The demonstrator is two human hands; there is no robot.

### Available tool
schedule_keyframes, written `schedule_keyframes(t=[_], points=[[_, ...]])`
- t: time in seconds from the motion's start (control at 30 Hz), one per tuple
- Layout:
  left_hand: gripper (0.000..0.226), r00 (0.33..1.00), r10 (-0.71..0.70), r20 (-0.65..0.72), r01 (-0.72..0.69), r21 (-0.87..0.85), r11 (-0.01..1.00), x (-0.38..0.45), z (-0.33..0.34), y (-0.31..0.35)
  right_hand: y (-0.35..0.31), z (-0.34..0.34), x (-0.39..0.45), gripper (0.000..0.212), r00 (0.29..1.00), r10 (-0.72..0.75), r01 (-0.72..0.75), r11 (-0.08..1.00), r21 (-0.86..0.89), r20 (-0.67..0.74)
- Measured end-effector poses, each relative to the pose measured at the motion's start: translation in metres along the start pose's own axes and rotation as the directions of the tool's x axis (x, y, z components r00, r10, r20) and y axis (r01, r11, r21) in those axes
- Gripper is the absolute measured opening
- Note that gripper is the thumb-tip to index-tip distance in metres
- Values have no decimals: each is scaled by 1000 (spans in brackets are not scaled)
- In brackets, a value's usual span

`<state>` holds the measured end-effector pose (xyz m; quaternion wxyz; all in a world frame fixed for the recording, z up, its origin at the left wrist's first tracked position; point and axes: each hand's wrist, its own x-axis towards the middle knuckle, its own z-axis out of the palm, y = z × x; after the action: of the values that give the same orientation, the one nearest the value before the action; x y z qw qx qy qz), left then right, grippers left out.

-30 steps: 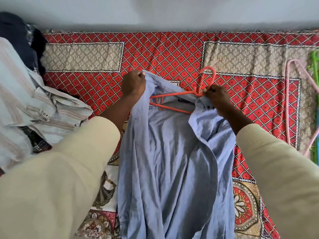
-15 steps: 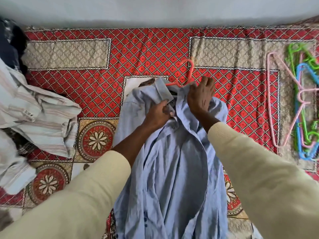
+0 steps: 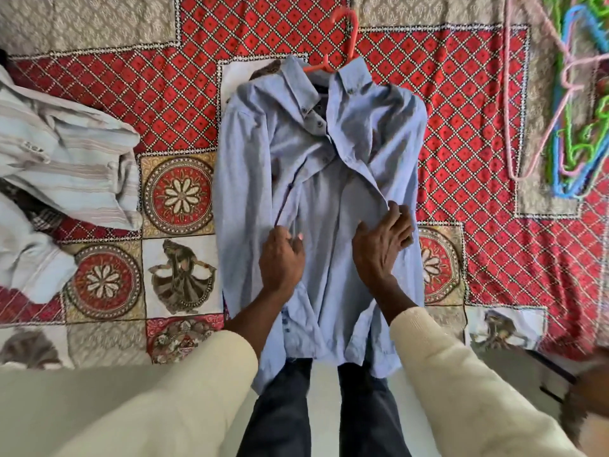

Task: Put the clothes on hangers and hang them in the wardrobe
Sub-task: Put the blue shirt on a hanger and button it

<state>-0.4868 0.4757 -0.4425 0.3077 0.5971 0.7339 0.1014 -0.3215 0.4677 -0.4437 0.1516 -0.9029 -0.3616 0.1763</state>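
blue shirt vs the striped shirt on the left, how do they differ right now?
The blue shirt is plain, spread flat and already on the orange hanger; the striped shirt is crumpled in a heap with no hanger showing. The left hand and right hand touch the blue shirt, not the striped one. Both lie on the patterned bedspread.

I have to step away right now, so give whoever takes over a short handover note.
Left hand pinches the blue shirt front edge; right hand lies flat on the other front panel.
Shirt lies on the bed, orange hanger inside, hook out at the collar.
Left: button or straighten, hang it, then the striped shirt. Spare hangers lie at right. Wardrobe not in view.
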Motion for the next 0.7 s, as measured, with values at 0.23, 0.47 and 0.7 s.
schedule_keyframes(t=[0.23, 0.47, 0.7], points=[[47, 844, -408, 349, 284, 355, 891, -88, 0, -24, 53, -13, -95, 36, 930, 340, -339, 940, -26, 139], [50, 783, -611, 113, 617, -22, 787, -134, 14, -50, 89, -8, -155, 39, 912, 261, -278, 961, 11, 316], [9, 900, -433, 48, 432, -222, 874, -171, 16, -62, 109, -23, -188, 43, 929, -322, 313, 947, 78, 184]])
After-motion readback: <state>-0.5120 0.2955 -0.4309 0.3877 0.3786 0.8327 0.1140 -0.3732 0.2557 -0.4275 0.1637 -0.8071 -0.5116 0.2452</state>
